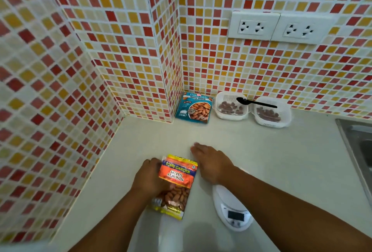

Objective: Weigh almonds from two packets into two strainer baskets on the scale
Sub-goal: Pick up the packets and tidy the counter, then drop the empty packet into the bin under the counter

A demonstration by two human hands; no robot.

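Observation:
My left hand [148, 177] grips the left edge of an orange salted almonds packet [176, 183] near the front of the white counter [281, 161]. My right hand [211, 161] hovers flat and open just right of the packet, above the back of a white digital scale [231, 209] with an empty platform. A blue roasted almonds packet [194, 108] leans against the tiled wall at the back. Beside it stand two white strainer baskets, the left basket [231, 108] and the right basket [271, 113], each holding almonds. A black spoon [255, 102] lies across their rims.
Mosaic tiled walls enclose the counter at the left and back, with a protruding tiled corner [167, 70]. Two white wall sockets [277, 27] sit above the baskets. A steel sink edge [356, 151] runs along the right side.

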